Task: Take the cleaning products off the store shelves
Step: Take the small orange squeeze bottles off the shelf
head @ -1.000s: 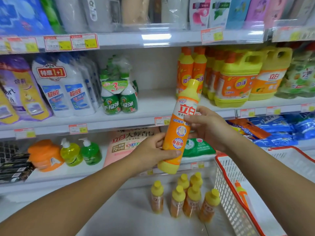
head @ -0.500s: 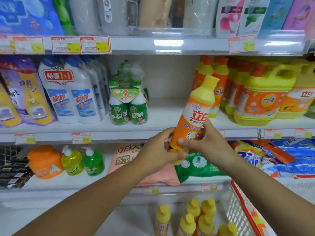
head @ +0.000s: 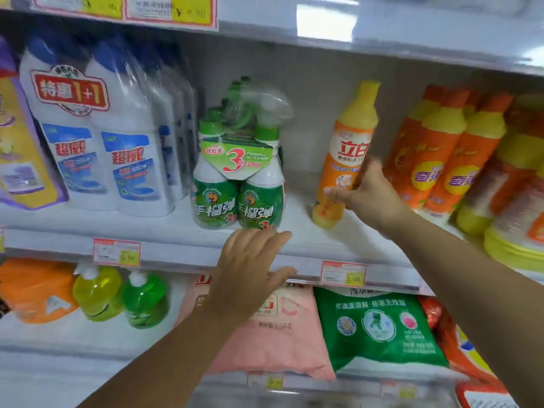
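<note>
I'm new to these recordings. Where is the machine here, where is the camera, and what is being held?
There is no machine: a person works with two bare hands. The one picture comes from a wide-angle camera worn on the head, looking at store shelves. The right hand grips an orange bottle with a yellow cap, tilted, its base at the middle shelf. The left hand is open and holds nothing, in front of the shelf edge just below a green spray-bottle pack. White bottles stand to the left; a pink bag and a green bag lie on the shelf below.
</note>
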`<move>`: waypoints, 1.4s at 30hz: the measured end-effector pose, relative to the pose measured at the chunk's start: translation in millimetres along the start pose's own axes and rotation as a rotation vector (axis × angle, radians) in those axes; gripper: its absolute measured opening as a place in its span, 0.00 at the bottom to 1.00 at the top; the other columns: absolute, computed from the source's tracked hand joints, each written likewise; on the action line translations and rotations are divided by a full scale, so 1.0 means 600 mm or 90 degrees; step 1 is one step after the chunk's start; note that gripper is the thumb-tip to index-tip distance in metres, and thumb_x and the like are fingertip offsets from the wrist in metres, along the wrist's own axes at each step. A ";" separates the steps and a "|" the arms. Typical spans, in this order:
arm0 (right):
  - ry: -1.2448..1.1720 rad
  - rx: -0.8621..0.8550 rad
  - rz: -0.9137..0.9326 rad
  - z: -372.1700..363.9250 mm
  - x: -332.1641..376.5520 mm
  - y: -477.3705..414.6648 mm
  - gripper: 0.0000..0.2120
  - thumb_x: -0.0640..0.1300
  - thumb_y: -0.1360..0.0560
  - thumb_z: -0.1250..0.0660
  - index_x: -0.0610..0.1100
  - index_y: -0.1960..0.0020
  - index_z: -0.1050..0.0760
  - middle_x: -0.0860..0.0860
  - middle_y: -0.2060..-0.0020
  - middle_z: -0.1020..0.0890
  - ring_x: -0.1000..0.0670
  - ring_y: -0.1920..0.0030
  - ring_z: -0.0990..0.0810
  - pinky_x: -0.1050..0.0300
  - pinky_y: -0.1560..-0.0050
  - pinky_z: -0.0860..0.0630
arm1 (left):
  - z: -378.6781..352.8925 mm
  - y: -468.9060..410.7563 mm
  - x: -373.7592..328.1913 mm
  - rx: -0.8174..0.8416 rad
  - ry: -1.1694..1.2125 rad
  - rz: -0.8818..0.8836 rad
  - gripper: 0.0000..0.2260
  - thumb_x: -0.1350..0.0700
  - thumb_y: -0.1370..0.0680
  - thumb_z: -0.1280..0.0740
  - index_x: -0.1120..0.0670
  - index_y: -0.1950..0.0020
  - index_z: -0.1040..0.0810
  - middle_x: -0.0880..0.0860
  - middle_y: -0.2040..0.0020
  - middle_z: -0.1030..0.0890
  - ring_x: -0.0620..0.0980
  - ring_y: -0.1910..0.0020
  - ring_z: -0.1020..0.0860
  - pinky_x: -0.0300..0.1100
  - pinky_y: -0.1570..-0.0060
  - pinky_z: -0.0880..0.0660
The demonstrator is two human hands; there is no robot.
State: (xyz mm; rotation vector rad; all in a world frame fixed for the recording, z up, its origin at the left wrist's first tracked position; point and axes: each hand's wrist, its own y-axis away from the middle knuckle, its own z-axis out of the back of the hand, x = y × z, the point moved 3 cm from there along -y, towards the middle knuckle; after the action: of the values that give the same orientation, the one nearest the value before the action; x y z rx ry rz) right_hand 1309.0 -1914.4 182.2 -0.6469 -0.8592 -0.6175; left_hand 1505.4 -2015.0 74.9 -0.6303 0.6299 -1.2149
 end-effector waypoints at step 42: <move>-0.031 -0.020 -0.432 -0.152 -0.326 0.687 0.12 0.48 0.21 0.33 0.63 0.49 0.33 0.58 0.55 0.22 0.49 0.49 0.20 0.48 0.46 0.24 | -0.107 0.456 -0.182 0.471 0.433 0.538 0.34 0.54 0.34 0.21 0.41 0.35 0.35 0.43 0.42 0.22 0.45 0.44 0.21 0.38 0.47 0.27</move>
State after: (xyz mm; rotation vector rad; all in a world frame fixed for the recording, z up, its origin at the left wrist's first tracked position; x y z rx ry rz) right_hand 1548.1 -1668.7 -132.5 -0.3882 -1.1226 -1.2301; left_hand 1608.9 -1853.6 -158.0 0.6656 0.8144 -0.7276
